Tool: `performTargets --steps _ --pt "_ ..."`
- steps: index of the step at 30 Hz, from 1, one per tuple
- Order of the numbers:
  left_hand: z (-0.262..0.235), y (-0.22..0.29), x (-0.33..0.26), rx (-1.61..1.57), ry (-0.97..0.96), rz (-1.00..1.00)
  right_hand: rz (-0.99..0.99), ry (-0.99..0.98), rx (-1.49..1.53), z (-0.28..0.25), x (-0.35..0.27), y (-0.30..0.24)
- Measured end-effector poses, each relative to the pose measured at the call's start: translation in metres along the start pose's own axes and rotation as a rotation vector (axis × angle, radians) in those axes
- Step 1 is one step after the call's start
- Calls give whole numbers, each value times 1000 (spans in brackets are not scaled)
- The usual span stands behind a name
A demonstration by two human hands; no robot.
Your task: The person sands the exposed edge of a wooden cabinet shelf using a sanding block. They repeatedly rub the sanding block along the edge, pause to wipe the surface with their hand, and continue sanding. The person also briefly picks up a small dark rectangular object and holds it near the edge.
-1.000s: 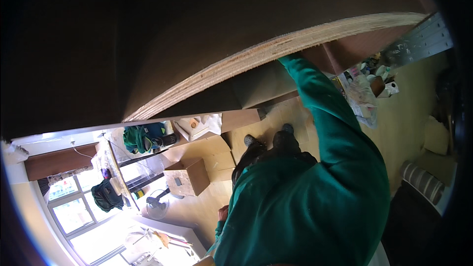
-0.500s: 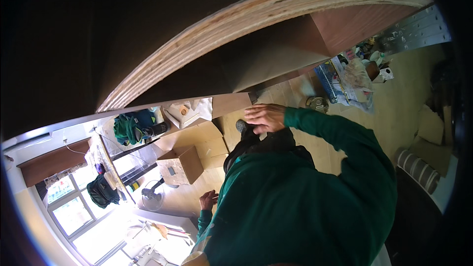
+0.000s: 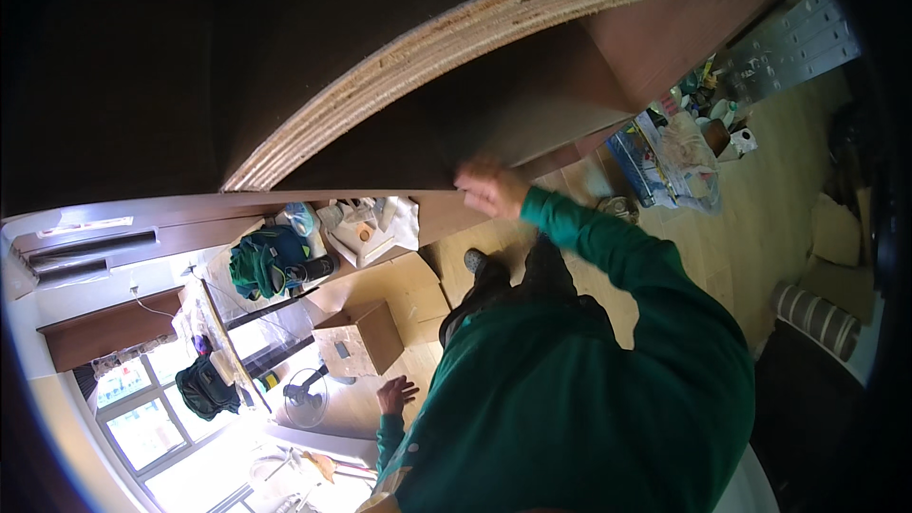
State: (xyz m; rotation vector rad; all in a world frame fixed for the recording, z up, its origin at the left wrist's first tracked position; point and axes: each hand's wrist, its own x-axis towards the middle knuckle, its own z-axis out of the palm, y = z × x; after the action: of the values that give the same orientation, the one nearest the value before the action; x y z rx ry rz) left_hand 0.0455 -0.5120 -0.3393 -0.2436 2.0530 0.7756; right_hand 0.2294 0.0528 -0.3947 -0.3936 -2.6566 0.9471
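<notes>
A dark brown wooden cabinet or shelf unit fills the top of the view, with a raw plywood edge curving across it. My right hand, slightly blurred, is up at the lower edge of this unit. Its fingers are stretched out with nothing seen in them; whether they touch the wood I cannot tell. My left hand hangs low beside my body, fingers apart and holding nothing. Close to it stands an open cardboard box.
A fan and a dark backpack are at the left by the window. Green cloth lies on a cluttered surface. Bagged goods stand on the floor at the right, near a perforated metal piece. A striped roll lies lower right.
My right hand has risen leftward from in front of my legs to the unit's lower edge. My left hand's fingers have spread. The view has shifted slightly.
</notes>
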Motion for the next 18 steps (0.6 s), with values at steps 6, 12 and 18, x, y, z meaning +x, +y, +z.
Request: performTargets --steps 6,12,18 --pt "8 -15 -30 405 -186 234 521 334 -782 -55 90 154" --pt "-10 -63 -16 581 -64 242 -68 414 -721 37 34 5" --pt "-13 -125 -4 550 -121 258 327 274 132 -32 43 52"
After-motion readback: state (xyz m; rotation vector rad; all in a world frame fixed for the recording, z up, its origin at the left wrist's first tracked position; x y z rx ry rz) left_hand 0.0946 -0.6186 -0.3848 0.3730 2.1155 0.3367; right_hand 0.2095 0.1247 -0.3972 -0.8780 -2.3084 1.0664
